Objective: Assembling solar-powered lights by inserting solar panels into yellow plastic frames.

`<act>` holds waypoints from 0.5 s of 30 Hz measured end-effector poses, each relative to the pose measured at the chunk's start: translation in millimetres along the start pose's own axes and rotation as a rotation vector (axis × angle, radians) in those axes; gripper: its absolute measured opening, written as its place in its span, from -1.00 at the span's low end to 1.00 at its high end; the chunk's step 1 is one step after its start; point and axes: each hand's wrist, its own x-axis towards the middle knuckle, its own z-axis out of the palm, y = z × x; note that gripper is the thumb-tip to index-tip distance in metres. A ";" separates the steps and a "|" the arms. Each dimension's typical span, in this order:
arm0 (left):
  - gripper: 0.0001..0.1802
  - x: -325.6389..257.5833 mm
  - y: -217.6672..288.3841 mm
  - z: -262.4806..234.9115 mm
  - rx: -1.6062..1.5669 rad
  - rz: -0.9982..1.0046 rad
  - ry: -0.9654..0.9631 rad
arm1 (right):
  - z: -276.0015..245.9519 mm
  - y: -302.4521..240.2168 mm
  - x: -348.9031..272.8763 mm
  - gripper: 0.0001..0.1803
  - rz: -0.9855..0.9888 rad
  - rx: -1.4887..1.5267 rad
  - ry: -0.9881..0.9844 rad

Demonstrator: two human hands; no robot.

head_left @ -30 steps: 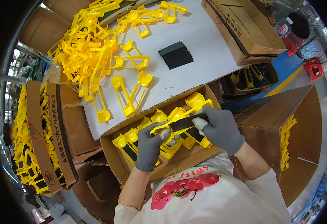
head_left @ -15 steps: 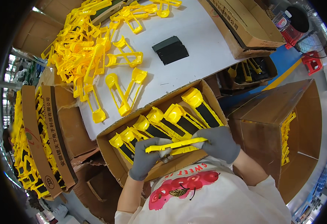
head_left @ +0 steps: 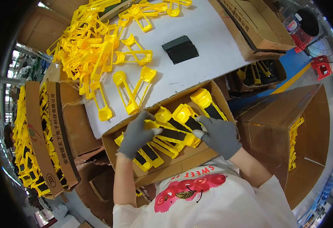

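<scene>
An open cardboard box [head_left: 177,162] stands in front of me with several yellow plastic frames with black panels in it. One such frame [head_left: 173,133] lies crosswise over the others, its black panel facing up. My left hand [head_left: 138,135], in a grey glove, is closed on that frame's left end. At its right end, my gloved right hand [head_left: 221,137] grips with thumb and fingers. Other panelled frames [head_left: 213,112] slant in the box beyond and beside my hands. Some lie partly hidden under the held one.
A white table [head_left: 208,36] beyond the box carries a heap of yellow frames [head_left: 85,57] and a few black panels [head_left: 181,50]. A carton [head_left: 50,140] of panelled frames stands at left. Another open carton [head_left: 276,125] stands at right.
The held frame has turned from edge-on to panel up and moved away from my body, down over the frames in the box. Both hands moved forward with it.
</scene>
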 end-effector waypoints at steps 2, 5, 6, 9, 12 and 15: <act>-0.53 11.0 -17.0 19.3 0.447 0.428 0.344 | 10.0 3.6 3.2 -0.72 0.067 -0.153 -0.090; -0.50 7.1 5.1 40.0 0.617 0.284 0.405 | 10.3 4.2 4.3 -0.73 0.023 -0.069 -0.069; -0.50 3.1 11.1 38.7 0.600 0.243 0.399 | 2.0 1.2 7.1 -0.74 0.024 -0.047 -0.057; -0.62 4.8 8.9 8.8 0.463 0.386 0.578 | -24.4 8.0 27.7 -0.77 0.017 0.005 0.048; -0.61 38.7 3.5 -54.7 0.467 0.285 0.774 | -37.6 22.3 71.8 -0.83 -0.042 -0.004 0.186; -0.38 99.6 -15.2 -97.2 0.711 0.068 0.843 | -32.0 42.2 133.1 -0.83 -0.106 -0.022 0.270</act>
